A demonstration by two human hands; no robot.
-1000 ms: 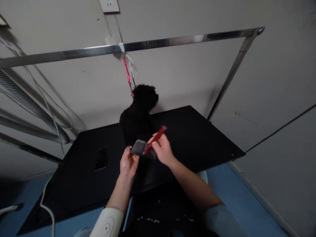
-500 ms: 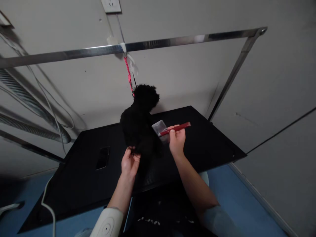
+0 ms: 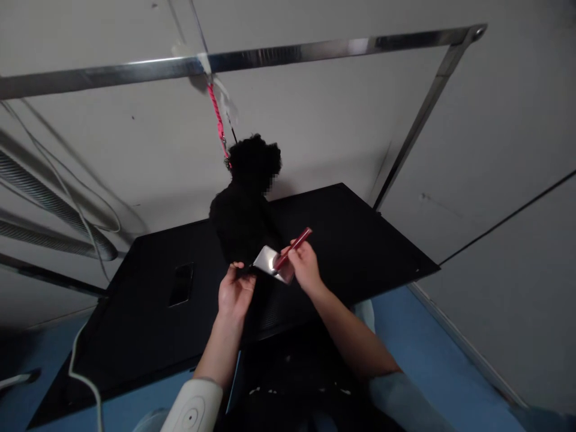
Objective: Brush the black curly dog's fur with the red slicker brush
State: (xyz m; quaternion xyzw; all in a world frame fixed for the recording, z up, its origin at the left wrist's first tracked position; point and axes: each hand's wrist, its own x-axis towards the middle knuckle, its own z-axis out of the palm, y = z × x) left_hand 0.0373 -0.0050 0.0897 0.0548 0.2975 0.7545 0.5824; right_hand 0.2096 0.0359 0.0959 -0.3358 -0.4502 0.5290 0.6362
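1. Gripped by the right hand (image 3: 305, 267) is a red-handled brush (image 3: 294, 246).
2. Beyond that grip, leftward, a black dog (image 3: 240, 216) is seen.
3. Left hand (image 3: 236, 294) — hold cannot be told.
4. Brushing seems underway — amount done or left cannot be judged.

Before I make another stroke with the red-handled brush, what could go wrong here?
The brush, held in the right hand, has its flat head close to the left hand's fingers, so a slip might scrape them.
Black fur on the dog blends into the black table, so a leg could be misjudged.
The pink lead runs up to the metal bar; a sudden lurch may pull it tight.
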